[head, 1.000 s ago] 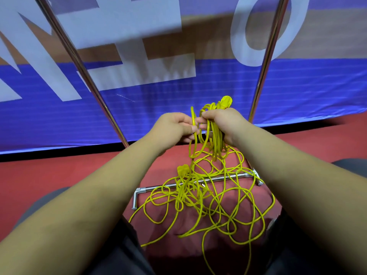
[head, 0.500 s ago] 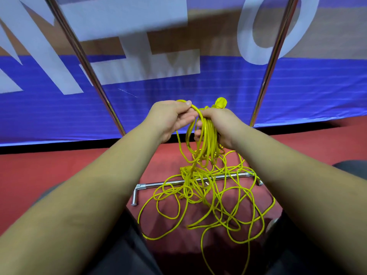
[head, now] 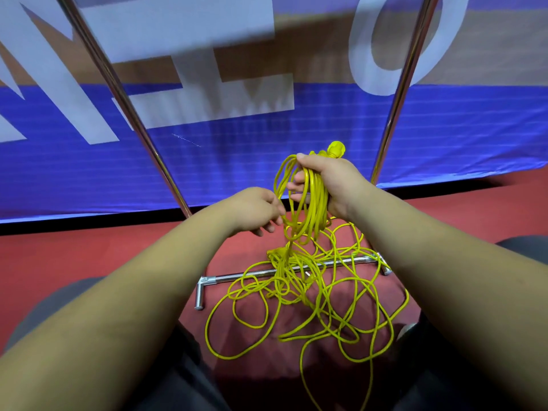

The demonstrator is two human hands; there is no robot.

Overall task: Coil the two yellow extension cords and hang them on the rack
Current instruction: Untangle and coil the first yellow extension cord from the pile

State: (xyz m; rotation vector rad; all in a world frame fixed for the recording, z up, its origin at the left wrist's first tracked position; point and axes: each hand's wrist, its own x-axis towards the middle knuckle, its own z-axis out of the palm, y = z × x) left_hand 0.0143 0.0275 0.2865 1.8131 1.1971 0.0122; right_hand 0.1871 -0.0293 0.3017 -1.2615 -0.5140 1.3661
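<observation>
My right hand (head: 335,185) grips a bundle of coiled loops of yellow extension cord (head: 311,197), held up in front of the banner. A yellow plug (head: 336,149) sticks out above its knuckles. My left hand (head: 255,209) is lower and to the left, its curled fingertips on a strand that hangs from the bundle. The rest of the yellow cord (head: 314,295) lies in a loose tangle on the red floor, over the rack's base bar (head: 234,277). I cannot tell the two cords apart in the tangle.
The rack's two chrome poles (head: 130,120) (head: 398,108) rise on either side of my hands. Behind them hangs a blue, brown and white banner (head: 296,129). My dark trouser legs (head: 74,301) flank the tangle on the red floor (head: 89,256).
My left hand has dropped from the top of the bundle down and to the left along a strand. My right hand still holds the loops, now slightly further right.
</observation>
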